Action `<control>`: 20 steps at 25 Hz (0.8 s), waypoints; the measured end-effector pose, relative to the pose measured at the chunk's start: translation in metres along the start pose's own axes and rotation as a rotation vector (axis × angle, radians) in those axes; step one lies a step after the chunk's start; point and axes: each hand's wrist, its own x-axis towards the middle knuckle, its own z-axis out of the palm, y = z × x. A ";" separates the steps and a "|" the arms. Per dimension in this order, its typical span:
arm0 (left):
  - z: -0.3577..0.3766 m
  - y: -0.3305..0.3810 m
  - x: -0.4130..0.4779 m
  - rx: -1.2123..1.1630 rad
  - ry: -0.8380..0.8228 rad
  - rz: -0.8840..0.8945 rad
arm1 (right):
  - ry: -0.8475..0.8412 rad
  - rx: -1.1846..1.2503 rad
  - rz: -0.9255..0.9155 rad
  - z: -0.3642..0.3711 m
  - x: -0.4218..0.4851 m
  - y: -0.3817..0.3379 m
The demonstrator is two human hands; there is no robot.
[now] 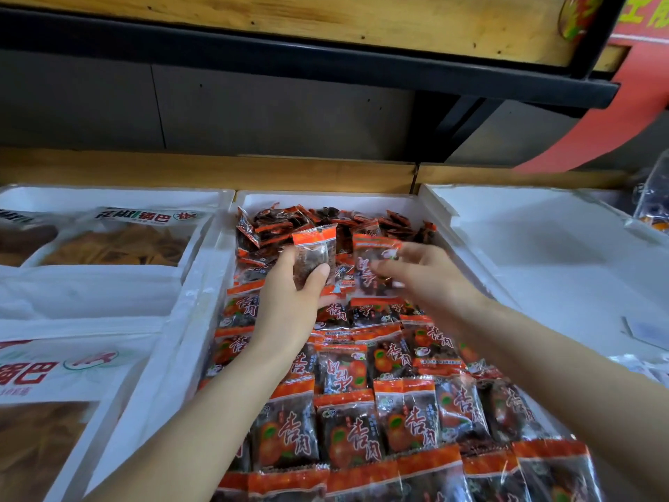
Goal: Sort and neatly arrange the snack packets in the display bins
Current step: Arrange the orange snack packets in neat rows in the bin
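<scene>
Left hand (289, 302) grips a snack packet (313, 256) upright, long axis vertical, orange seal uppermost; right hand (427, 277) blurred, grasp indeterminate.

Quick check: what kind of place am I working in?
Probably a shop's bulk-snack display: white foam bins under a wooden shelf, one packed with orange-and-black snack packets, its neighbour holding larger labelled bags.

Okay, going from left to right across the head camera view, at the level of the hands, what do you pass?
Large rice-crust snack bag → left hand gripping a packet → right hand holding a second packet → white foam bin.
</scene>
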 end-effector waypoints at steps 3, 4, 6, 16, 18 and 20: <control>0.002 0.004 -0.003 0.063 -0.009 0.003 | 0.115 -0.182 -0.022 -0.031 0.021 0.000; 0.002 0.003 -0.003 0.078 -0.016 0.006 | 0.116 -0.276 0.007 -0.041 0.029 0.006; 0.003 0.004 -0.004 0.100 -0.027 0.020 | 0.089 -0.459 0.061 -0.054 0.042 0.018; 0.002 0.005 -0.006 0.099 -0.038 0.049 | -0.122 -0.868 0.091 -0.043 0.054 0.034; 0.002 0.005 -0.006 0.079 -0.029 0.078 | -0.069 -0.950 -0.017 -0.044 0.050 0.031; 0.001 0.003 -0.006 0.123 -0.021 0.139 | 0.021 -0.860 -0.169 -0.038 0.038 0.024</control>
